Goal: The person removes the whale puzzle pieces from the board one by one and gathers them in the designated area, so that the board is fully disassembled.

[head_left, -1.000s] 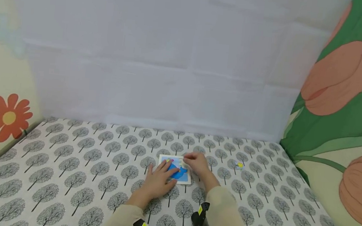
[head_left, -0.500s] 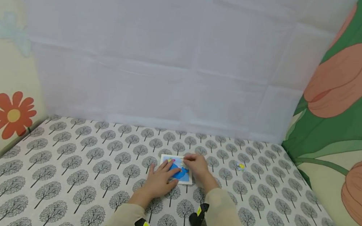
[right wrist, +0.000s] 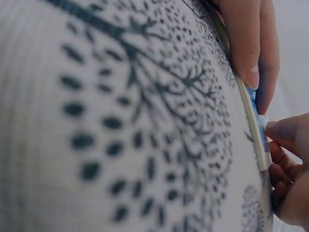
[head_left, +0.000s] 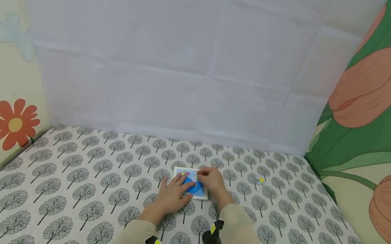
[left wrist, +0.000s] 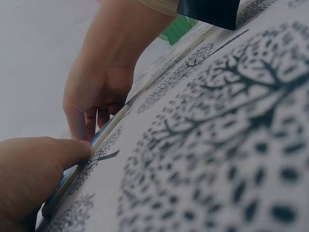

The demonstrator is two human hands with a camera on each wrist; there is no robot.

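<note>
A small picture puzzle board (head_left: 204, 196) with a white border and a blue picture lies flat on the cloth. My left hand (head_left: 171, 194) rests spread over its left part, fingertips on the picture and thumb at the near edge. At the board's upper right corner, my right hand (head_left: 212, 180) pinches with thumb and forefinger at a small pale puzzle piece, mostly hidden by the fingertips. The right wrist view shows the right thumb (right wrist: 277, 129) close over the board's face, its other fingers curled beside the edge. Pink and yellow bits show by the left fingertips.
Off to the right, a small yellow and light-blue piece (head_left: 261, 180) lies on the tree-print tablecloth (head_left: 103, 195). A white sheet (head_left: 173, 57) hangs behind the table. Walls with painted flowers flank both sides.
The right fingertips have shifted slightly toward me over the board's corner. My left hand stays on the board. The whole head view has shifted slightly.
</note>
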